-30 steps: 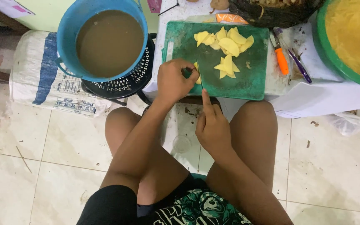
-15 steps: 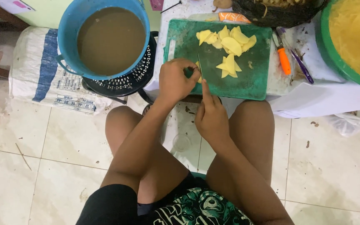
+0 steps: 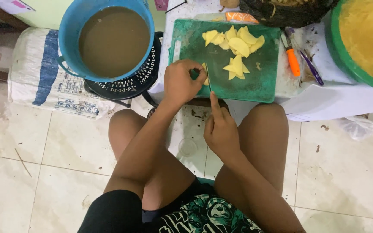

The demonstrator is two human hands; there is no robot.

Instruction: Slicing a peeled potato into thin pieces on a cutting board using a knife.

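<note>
My left hand (image 3: 180, 84) presses a small yellow potato piece (image 3: 205, 80) onto the near left of a green cutting board (image 3: 260, 84); most of the piece is hidden under my fingers. My right hand (image 3: 221, 129) grips a knife (image 3: 207, 75) with the forefinger laid along its spine, the thin blade standing edge-down right beside my left fingertips. A pile of pale yellow potato slices (image 3: 234, 45) lies on the far and middle part of the board.
A blue bucket of brown water (image 3: 113, 39) sits on a black basket left of the board. An orange-handled peeler (image 3: 292, 60) and a purple tool (image 3: 308, 64) lie right of it. A green basin of yellow shreds (image 3: 365, 39) stands far right. My bare knees flank the tiled floor.
The knife blade rose half a second ago and has come back down beside the held piece. My left hand has stayed in place.
</note>
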